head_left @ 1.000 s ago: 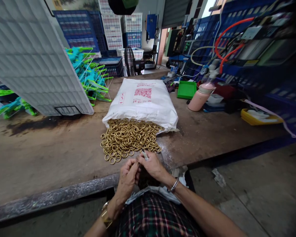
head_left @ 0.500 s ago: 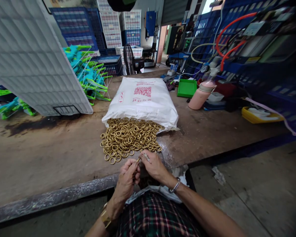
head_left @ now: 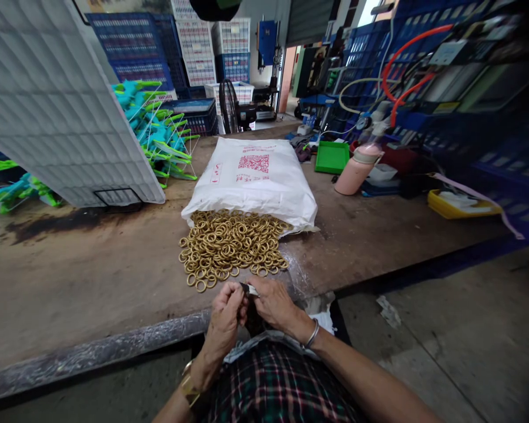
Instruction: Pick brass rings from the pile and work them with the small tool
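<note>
A pile of brass-coloured rings (head_left: 230,245) spills from the open mouth of a white sack (head_left: 252,176) lying on the worn brown workbench (head_left: 92,282). My left hand (head_left: 227,317) and my right hand (head_left: 275,302) meet at the bench's near edge, just in front of the pile. The left hand's fingers are curled and pinched on something small that I cannot make out. The right hand is closed on a small metal tool (head_left: 249,289) whose tip points left towards the left hand's fingertips.
A large white ribbed panel (head_left: 57,100) leans at the left, with teal and green plastic parts (head_left: 158,132) behind it. A pink bottle (head_left: 357,167), a green tray (head_left: 332,157) and a yellow tray (head_left: 461,204) stand at the right. Blue and white crates are stacked behind.
My hands have drawn slightly back towards me. The metal tool has turned from pointing up and away to lying level, its tip towards the left hand.
</note>
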`<move>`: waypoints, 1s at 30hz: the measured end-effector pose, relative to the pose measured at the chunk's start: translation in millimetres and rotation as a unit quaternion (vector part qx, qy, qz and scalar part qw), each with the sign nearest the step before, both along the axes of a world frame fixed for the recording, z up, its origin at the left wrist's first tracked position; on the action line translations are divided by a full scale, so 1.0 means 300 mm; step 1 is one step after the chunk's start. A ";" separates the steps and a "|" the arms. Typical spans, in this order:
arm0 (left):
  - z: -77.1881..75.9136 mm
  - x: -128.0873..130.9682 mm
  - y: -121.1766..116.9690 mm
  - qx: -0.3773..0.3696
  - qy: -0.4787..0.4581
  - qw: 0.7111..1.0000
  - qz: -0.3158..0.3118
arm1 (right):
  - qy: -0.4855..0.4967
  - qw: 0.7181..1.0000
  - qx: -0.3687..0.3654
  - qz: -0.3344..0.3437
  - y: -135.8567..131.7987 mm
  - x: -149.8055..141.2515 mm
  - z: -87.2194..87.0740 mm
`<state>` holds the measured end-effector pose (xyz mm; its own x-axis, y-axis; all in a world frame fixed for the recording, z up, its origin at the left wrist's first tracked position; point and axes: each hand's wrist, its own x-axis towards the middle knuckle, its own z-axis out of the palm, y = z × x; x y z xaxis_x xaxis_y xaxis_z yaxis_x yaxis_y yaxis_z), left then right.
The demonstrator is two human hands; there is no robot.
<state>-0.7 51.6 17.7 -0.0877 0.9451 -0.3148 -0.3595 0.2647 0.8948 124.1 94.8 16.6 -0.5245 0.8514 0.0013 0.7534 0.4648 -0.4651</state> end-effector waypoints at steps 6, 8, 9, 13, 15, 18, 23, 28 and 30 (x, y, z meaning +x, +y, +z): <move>0.008 -0.011 -0.032 0.027 0.043 0.998 -0.043 | -0.032 0.999 -0.021 0.009 0.012 0.014 -0.005; 0.036 -0.005 -0.049 0.025 0.014 0.997 -0.078 | -0.046 0.999 -0.017 -0.018 0.027 0.016 -0.008; 0.051 -0.002 -0.055 0.022 -0.011 0.996 -0.091 | -0.052 0.998 -0.013 -0.031 0.035 0.016 -0.009; 0.083 -0.004 -0.043 -0.026 -0.123 0.990 -0.058 | -0.039 0.997 0.024 -0.064 0.063 0.003 -0.009; 0.076 -0.016 -0.026 -0.046 -0.148 0.988 -0.029 | -0.030 0.995 0.038 -0.082 0.077 -0.013 -0.006; 0.051 -0.034 -0.010 -0.055 -0.167 0.984 -0.005 | -0.040 0.993 0.052 -0.095 0.099 -0.044 -0.001; 0.021 -0.051 -0.014 -0.091 -0.213 0.973 0.006 | -0.088 0.990 0.055 -0.096 0.129 -0.089 0.010; 0.008 -0.068 -0.010 -0.097 -0.270 0.958 0.012 | -0.066 0.992 0.046 -0.101 0.145 -0.087 0.009; 0.007 -0.074 -0.001 -0.102 -0.280 0.954 0.019 | -0.002 0.994 0.043 -0.105 0.150 -0.075 0.002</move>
<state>-22.9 51.2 19.7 0.1154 0.8588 -0.4991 -0.7785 0.3903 0.4915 101.5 139.7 17.2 -0.3346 0.9393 0.0761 0.8403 0.3339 -0.4272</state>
